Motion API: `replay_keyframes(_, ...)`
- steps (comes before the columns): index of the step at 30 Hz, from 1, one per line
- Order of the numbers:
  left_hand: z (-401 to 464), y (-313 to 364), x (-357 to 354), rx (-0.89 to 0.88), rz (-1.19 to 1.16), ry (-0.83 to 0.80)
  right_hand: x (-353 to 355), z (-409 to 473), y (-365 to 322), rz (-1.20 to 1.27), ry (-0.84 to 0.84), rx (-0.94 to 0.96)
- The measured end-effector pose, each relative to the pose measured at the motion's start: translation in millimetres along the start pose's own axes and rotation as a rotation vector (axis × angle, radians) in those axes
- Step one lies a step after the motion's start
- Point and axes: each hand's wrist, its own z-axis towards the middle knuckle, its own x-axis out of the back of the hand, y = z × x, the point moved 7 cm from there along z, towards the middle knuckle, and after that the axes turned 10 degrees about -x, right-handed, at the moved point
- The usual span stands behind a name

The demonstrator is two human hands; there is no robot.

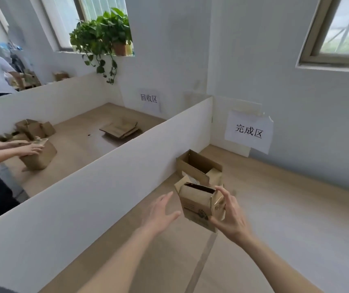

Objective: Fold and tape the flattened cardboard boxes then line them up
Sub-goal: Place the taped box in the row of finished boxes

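Right hand (230, 216) grips the near box (199, 206); left hand (160, 210) spread. Set it flush before the far box (199, 166), against the divider (97, 178).

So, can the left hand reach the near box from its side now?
Probably yes. The left hand is open, just left of the near box, with only bare table between them. The right hand holds the box's other side.
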Motion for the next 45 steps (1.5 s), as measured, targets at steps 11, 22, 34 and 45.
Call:
replay_keyframes(11, 168, -121, -61, -0.11, -0.094, -0.19, -144, 149, 40, -0.043, -0.038, -0.204)
replay_keyframes(22, 244, -143, -105, -0.378, 0.335, -0.273, -205, 209, 70, -0.092, -0.116, -0.311)
replay_keyframes(34, 251, -136, -96, -0.374, 0.379, -0.253, -191, 210, 63, -0.125, -0.111, -0.303)
replay_keyframes(45, 197, 3, -39, -0.483, 0.387, -0.189, -47, 132, 26, -0.374, -0.005, -0.337)
